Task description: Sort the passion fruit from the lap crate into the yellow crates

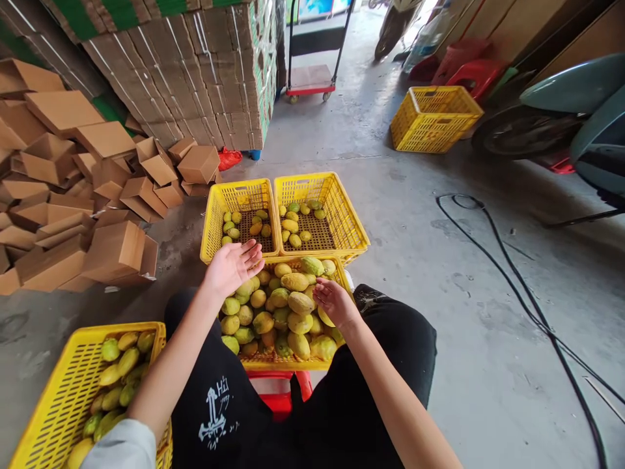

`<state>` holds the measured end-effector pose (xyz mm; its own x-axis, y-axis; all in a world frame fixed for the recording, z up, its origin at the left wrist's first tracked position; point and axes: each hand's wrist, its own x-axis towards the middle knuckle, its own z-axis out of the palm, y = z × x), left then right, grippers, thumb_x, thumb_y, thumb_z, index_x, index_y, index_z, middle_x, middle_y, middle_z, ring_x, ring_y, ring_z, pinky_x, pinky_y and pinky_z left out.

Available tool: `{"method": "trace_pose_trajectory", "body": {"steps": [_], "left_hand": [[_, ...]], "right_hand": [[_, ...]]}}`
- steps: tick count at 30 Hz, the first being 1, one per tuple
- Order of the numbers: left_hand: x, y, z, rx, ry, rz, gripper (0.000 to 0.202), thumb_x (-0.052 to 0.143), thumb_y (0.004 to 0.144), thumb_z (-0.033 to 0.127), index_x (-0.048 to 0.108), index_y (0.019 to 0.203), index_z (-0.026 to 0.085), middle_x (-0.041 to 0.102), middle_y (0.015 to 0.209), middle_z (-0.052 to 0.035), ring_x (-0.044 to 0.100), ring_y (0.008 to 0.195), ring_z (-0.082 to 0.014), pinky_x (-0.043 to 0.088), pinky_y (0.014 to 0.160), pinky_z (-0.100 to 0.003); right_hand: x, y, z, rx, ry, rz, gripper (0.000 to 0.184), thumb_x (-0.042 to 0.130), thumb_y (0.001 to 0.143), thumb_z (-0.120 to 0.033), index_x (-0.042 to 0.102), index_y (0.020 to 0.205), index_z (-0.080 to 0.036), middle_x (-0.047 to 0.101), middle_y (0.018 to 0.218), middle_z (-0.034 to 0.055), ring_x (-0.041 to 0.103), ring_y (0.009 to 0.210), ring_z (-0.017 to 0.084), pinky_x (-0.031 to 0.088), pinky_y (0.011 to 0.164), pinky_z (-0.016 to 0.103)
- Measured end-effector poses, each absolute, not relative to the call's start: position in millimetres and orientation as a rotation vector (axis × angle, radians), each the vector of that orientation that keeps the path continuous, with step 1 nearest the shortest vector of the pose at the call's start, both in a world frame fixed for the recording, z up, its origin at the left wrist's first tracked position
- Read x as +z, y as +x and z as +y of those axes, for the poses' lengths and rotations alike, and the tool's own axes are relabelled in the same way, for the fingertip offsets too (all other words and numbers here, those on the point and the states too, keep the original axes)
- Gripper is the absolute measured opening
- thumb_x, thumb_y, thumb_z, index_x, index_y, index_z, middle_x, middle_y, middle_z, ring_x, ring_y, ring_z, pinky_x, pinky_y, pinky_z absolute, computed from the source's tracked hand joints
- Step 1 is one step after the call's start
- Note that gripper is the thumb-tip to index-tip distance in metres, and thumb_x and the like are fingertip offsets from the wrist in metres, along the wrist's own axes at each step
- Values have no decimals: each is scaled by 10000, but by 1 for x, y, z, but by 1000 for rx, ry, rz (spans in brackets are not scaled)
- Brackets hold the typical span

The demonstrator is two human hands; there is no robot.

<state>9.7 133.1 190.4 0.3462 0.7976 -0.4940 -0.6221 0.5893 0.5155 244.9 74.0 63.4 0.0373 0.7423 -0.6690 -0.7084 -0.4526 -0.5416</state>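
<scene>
A yellow crate (pixel 293 365) full of yellow-green mangoes (pixel 295 282) rests on a red stool between my knees. My left hand (pixel 233 266) hovers over the crate's far left corner, fingers stretched out and empty. My right hand (pixel 332 301) reaches into the right side of the pile, fingers slightly curled and touching a mango (pixel 301 303); it holds nothing that I can see. Beyond stand two more yellow crates, the left one (pixel 215 218) and the right one (pixel 349 218), each with a few smaller mangoes on the bottom.
Another yellow crate (pixel 53 391) of mangoes sits at my lower left. Folded cardboard boxes (pixel 112 251) pile up on the left, with stacked flat cartons (pixel 195 71) behind. An empty yellow crate (pixel 432 120), a scooter (pixel 561 117), a trolley (pixel 312 78) and a black hose (pixel 512 286) lie on the concrete floor.
</scene>
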Motion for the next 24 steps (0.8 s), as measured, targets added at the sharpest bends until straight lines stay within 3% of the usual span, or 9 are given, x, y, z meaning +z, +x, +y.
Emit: {"method": "trace_pose_trajectory", "body": {"steps": [8, 11, 16, 20, 24], "left_hand": [[140, -17, 152, 819, 815, 1336, 229, 522, 762, 293, 595, 927, 151, 669, 876, -77, 640, 775, -179, 487, 765, -328], [111, -31, 155, 342, 1366, 1565, 301, 518, 774, 371, 564, 1005, 183, 650, 1023, -74, 621, 897, -193, 453, 836, -332], [78, -30, 152, -582, 2042, 1409, 452, 569, 747, 350, 512, 1145, 141, 549, 1227, -170, 534, 1101, -297, 400, 917, -393], [66, -23, 151, -673, 2085, 1479, 427, 585, 721, 231, 514, 1132, 136, 530, 1210, -204, 509, 1111, -350, 381, 918, -459], [57, -31, 152, -726, 2082, 1562, 434, 521, 753, 178, 473, 1177, 101, 500, 1205, -230, 486, 1127, -360, 382, 904, -479]], "right_hand": [[72, 249, 67, 1588, -1344, -381, 72, 615, 683, -226, 642, 747, -210, 639, 610, -13, 592, 613, 137, 478, 607, 245], [84, 256, 75, 1619, -1421, -771, 126, 601, 719, -295, 635, 792, -199, 645, 649, -3, 593, 646, 148, 470, 649, 277], [93, 260, 112, 1532, -1516, -1777, 228, 494, 821, -351, 626, 926, -197, 674, 775, 37, 616, 742, 188, 467, 695, 320], [77, 245, 130, 1170, -1647, -2438, 273, 412, 873, -263, 583, 1060, -162, 683, 907, 97, 628, 794, 201, 456, 693, 306], [53, 222, 125, 989, -1723, -2677, 211, 462, 787, -131, 629, 912, -98, 679, 841, 172, 625, 809, 284, 433, 687, 362]]}}
